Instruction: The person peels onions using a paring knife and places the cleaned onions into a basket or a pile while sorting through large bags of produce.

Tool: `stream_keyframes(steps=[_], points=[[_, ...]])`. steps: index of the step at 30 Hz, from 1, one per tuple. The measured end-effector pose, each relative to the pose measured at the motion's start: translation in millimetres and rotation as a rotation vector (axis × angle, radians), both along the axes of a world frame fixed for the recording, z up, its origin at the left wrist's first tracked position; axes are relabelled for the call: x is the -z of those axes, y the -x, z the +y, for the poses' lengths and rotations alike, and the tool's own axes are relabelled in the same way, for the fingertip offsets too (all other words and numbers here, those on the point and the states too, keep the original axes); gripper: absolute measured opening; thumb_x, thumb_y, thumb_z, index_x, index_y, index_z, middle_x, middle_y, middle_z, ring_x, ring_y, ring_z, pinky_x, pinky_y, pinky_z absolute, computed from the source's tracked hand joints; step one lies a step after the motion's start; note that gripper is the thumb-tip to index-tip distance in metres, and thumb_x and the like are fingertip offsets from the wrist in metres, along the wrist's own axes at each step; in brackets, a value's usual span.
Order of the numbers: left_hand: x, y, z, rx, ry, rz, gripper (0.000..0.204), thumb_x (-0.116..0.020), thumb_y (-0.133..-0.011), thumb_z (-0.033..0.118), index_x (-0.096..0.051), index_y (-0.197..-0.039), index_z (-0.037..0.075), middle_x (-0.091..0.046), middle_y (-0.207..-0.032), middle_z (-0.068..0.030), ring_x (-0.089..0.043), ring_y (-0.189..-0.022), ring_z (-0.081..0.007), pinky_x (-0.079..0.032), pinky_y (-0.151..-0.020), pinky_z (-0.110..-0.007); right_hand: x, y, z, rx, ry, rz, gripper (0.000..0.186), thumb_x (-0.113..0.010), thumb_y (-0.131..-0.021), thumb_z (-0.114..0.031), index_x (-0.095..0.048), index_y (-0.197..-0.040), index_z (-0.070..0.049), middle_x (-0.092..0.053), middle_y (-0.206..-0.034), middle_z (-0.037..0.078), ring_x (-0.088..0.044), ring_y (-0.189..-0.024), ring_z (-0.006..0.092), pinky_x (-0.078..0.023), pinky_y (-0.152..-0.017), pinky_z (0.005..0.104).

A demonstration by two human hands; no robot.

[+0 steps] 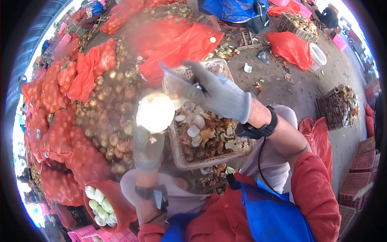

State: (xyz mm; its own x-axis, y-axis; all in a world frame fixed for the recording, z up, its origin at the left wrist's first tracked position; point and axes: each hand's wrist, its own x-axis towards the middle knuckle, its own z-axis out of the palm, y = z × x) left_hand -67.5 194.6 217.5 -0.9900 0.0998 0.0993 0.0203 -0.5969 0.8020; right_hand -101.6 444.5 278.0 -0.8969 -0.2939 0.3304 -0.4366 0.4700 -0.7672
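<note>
My right hand (pixel 213 93), in a grey glove, grips a knife (pixel 171 71) above a plastic crate (pixel 179 160) of onion skins and peeled scraps. My left hand (pixel 148 147), also gloved, holds up a round onion (pixel 155 113) that shows as a bright white, washed-out shape just left of the crate; its fingers are hazy and partly hidden. Loose onions (pixel 115 141) lie in a spread to the left of my hands. An open red sack (pixel 124 209) with pale peeled onions (pixel 100 205) stands at my lower left.
Full red mesh sacks (pixel 50 129) line the left. Red sheeting (pixel 183 38) lies ahead. A white bucket (pixel 316 56), a crate of peelings (pixel 336 107) and stacked pink crates (pixel 360 169) stand to the right. Other people (pixel 326 18) are in the background.
</note>
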Motion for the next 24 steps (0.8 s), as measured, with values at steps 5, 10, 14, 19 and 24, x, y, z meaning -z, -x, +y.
stream_keyframes(steps=[5, 10, 14, 19, 24], points=[[-16.3, -2.5, 5.0, 0.055, 0.111, 0.144, 0.078, -0.066, -0.095, 0.046, -0.04, -0.153, 0.001, -0.052, -0.149, -0.0127, -0.051, -0.137, -0.0267, -0.038, -0.117, -0.043, -18.6, -33.8, -7.5, -0.174, 0.051, -0.018, 0.068, -0.059, -0.104, -0.033, -0.03, -0.156, -0.002, -0.07, -0.093, 0.022, -0.069, -0.067, 0.0361, -0.054, -0.062, 0.0441], [-30.2, -8.0, 15.1, 0.092, 0.113, 0.085, 0.088, -0.072, -0.085, 0.045, -0.039, -0.151, -0.004, -0.051, -0.147, -0.0155, -0.05, -0.137, -0.0294, -0.036, -0.118, -0.044, -14.3, -30.5, -17.2, -0.288, -0.039, 0.034, 0.063, -0.057, -0.105, -0.027, -0.03, -0.158, -0.004, -0.07, -0.092, 0.019, -0.07, -0.066, 0.0315, -0.056, -0.063, 0.0413], [-14.2, -6.8, 13.1, 0.087, 0.032, 0.105, 0.081, -0.068, -0.089, 0.042, -0.04, -0.151, -0.003, -0.053, -0.145, -0.0155, -0.052, -0.135, -0.0286, -0.039, -0.117, -0.043, -15.3, -25.9, -18.0, -0.359, 0.125, -0.016, 0.054, -0.05, -0.109, -0.027, -0.036, -0.156, -0.005, -0.067, -0.082, 0.009, -0.065, -0.057, 0.0169, -0.055, -0.062, 0.0336], [-3.8, -7.6, -3.8, 0.076, 0.127, 0.094, 0.063, -0.053, -0.102, 0.037, -0.042, -0.151, 0.0, -0.05, -0.15, -0.0136, -0.05, -0.138, -0.0283, -0.042, -0.116, -0.045, -28.9, -31.2, -12.6, -0.533, 0.46, -0.529, 0.05, -0.051, -0.109, -0.035, -0.048, -0.148, -0.005, -0.063, -0.077, 0.002, -0.059, -0.061, 0.012, -0.05, -0.059, 0.0296], [-27.0, -1.9, 27.3, -0.02, -0.057, 0.108, 0.066, -0.062, -0.098, 0.034, -0.039, -0.152, 0.002, -0.053, -0.143, -0.0115, -0.055, -0.13, -0.0234, -0.044, -0.113, -0.038, -18.6, -34.1, -22.9, -0.355, 0.338, -0.095, 0.046, -0.048, -0.11, -0.027, -0.047, -0.15, -0.006, -0.061, -0.074, 0.004, -0.056, -0.052, 0.0094, -0.049, -0.054, 0.0264]])
